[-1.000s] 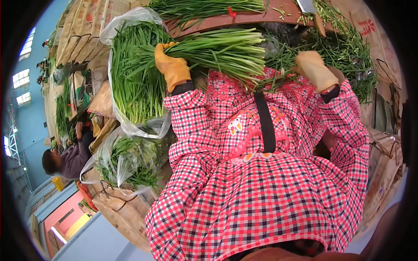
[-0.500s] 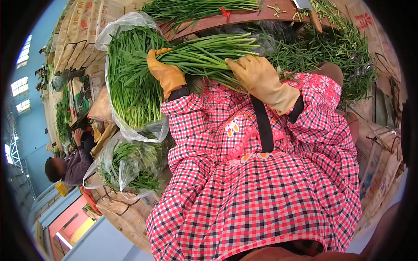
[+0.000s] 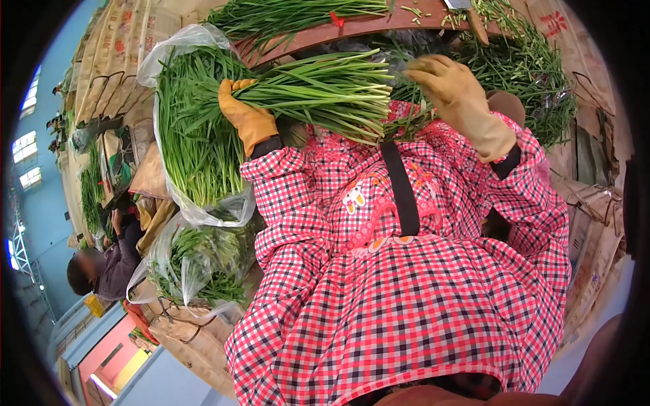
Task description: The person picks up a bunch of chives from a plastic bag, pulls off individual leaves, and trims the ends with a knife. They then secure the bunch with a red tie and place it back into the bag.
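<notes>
My left hand, in an orange glove, is wrapped round a bunch of long green stalks, whose pale ends point right. Off to the right of those ends, my right hand is raised in a tan glove, touching no stalks of the bunch. Its fingers are bent and slightly blurred, so whether they are closed on anything does not show. Left of my left hand, a clear plastic bag is filled with more green stalks.
A reddish-brown board bears stalks, a red tie and a knife. Loose greens are heaped at the right. A second bag of greens sits lower left. Another person is at the far left.
My right hand has let go of the pale stalk ends and moved right and up. My left hand still holds the bunch. The whole view has shifted slightly.
</notes>
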Tool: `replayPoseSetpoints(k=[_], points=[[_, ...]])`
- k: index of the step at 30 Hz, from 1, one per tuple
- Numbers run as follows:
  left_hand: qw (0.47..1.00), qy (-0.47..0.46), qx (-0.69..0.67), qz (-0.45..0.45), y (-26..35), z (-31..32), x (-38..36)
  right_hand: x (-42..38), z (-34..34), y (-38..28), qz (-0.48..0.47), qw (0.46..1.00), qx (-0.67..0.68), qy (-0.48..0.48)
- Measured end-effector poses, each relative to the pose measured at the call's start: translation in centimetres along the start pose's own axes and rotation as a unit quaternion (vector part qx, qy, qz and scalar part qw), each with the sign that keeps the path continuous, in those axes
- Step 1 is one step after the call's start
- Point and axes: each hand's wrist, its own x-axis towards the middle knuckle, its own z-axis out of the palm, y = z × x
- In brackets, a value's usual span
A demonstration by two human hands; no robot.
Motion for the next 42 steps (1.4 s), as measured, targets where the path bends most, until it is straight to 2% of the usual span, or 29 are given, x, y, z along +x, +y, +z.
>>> replayPoseSetpoints(k=[2,5,8,12,13,14,16,17,18,19,21,24,25,27,28,29,30,31,32,34,36,38,39,40,41,42], points=[[1.000,0.009,-0.007,-0.028,-0.2,0.0,0.7,2.3,0.1,-1.8,-0.089,0.982,0.139,0.092],[0.999,-0.050,-0.009,0.006,-0.7,-0.5,0.9,3.9,3.2,-4.0,-0.086,0.992,0.093,0.001],[0.996,-0.055,0.056,0.040,-0.9,-1.2,0.5,4.3,4.9,-4.3,-0.069,0.995,0.027,-0.066],[0.979,-0.119,0.144,0.075,-2.9,-4.0,3.4,3.2,5.7,-3.0,-0.102,0.993,-0.018,-0.051],[0.973,-0.134,0.170,0.081,-3.1,-4.0,3.5,3.5,5.0,-3.0,-0.067,0.992,-0.039,-0.101],[0.966,-0.139,0.198,0.090,-3.6,-3.8,3.5,3.5,4.8,-2.8,-0.067,0.990,-0.052,-0.109],[0.980,-0.115,0.153,0.055,-3.8,-2.7,2.9,3.3,4.6,-2.3,-0.068,0.987,-0.078,-0.123],[0.993,-0.088,0.078,0.009,-3.9,-2.0,2.9,2.8,5.0,-1.9,-0.062,0.993,-0.062,-0.077],[0.998,-0.060,0.001,-0.037,-4.0,-1.1,2.7,2.5,5.0,-1.5,-0.058,0.998,0.016,-0.036],[0.998,-0.039,0.031,-0.047,-2.5,0.8,0.0,2.1,4.9,-1.1,-0.053,0.994,0.093,0.004],[0.996,-0.058,-0.022,-0.064,-2.4,0.8,0.6,1.6,5.0,-0.3,-0.045,0.965,0.246,0.084],[0.987,-0.099,-0.087,-0.093,-2.6,-0.1,1.9,0.3,3.6,0.6,-0.056,0.938,0.326,0.101],[0.983,-0.110,-0.103,-0.103,-2.8,-0.3,2.1,0.1,3.6,0.7,-0.075,0.940,0.315,0.109],[0.978,-0.111,-0.132,-0.120,-3.0,-0.6,2.2,-0.1,3.2,-0.3,-0.069,0.913,0.392,0.090],[0.984,-0.119,-0.088,-0.097,-3.1,-0.9,1.8,-0.2,3.1,-0.7,-0.067,0.897,0.430,0.080],[0.988,-0.128,-0.043,-0.074,-3.2,-1.5,1.2,0.0,2.4,-0.7,-0.132,0.921,0.352,0.107],[0.986,-0.144,0.088,-0.014,-3.4,-2.2,1.2,0.0,1.6,-0.4,-0.122,0.923,0.351,0.096],[0.961,-0.146,0.230,0.051,-3.6,-3.0,1.2,-0.3,0.7,0.0,-0.113,0.926,0.350,0.086],[0.919,-0.132,0.353,0.113,-3.7,-3.7,1.3,-0.9,0.1,0.3,-0.103,0.928,0.349,0.077],[0.772,-0.112,0.568,0.261,-3.9,-4.4,1.0,-3.2,-0.6,2.2,0.078,0.902,0.425,-0.021],[0.847,-0.114,0.484,0.187,-3.9,-4.5,1.3,-5.4,-1.3,5.0,0.190,0.937,0.261,-0.135],[0.905,-0.108,0.398,0.110,-4.1,-4.8,2.4,-5.8,-0.9,5.6,0.158,0.968,0.005,-0.193],[0.897,-0.110,0.409,0.130,-4.0,-4.6,2.3,-5.8,-0.8,5.8,0.139,0.958,-0.125,-0.216],[0.888,-0.110,0.421,0.149,-4.0,-4.5,1.9,-5.1,-1.2,3.8,0.102,0.992,-0.004,-0.073],[0.879,-0.112,0.433,0.167,-3.9,-4.3,1.5,-3.3,-1.6,0.9,0.062,0.988,0.117,0.073],[0.870,-0.107,0.451,0.166,-3.8,-4.1,1.2,-1.4,-1.2,-1.0,0.020,0.983,0.137,0.120]])
